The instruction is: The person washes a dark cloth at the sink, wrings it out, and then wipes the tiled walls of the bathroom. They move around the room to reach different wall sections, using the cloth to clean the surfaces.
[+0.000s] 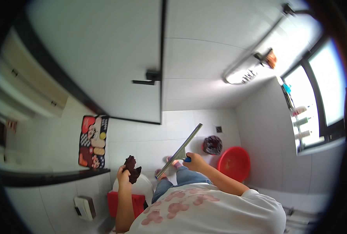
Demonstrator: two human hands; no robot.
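My right hand (pixel 196 162) is closed round the blue handle of a window squeegee (pixel 179 151). The squeegee's long metal blade slants in front of my legs, one end up toward the wall, the other near my feet. In my left hand (pixel 123 177) a crumpled dark maroon cloth (pixel 132 170) is gripped, its loose folds sticking out past the fingers. The cloth is above a white rounded surface (pixel 143 186), perhaps a toilet lid, which my arm and shirt partly cover.
A red basin (pixel 233 163) and a bin with a dark liner (pixel 212 145) stand at right on the tiled floor. A framed door (pixel 103 58) with a black handle stands at left, near a patterned mat (pixel 93 141). Bottles line the window sill (pixel 301 123). A red object (pixel 114 203) is below my left hand.
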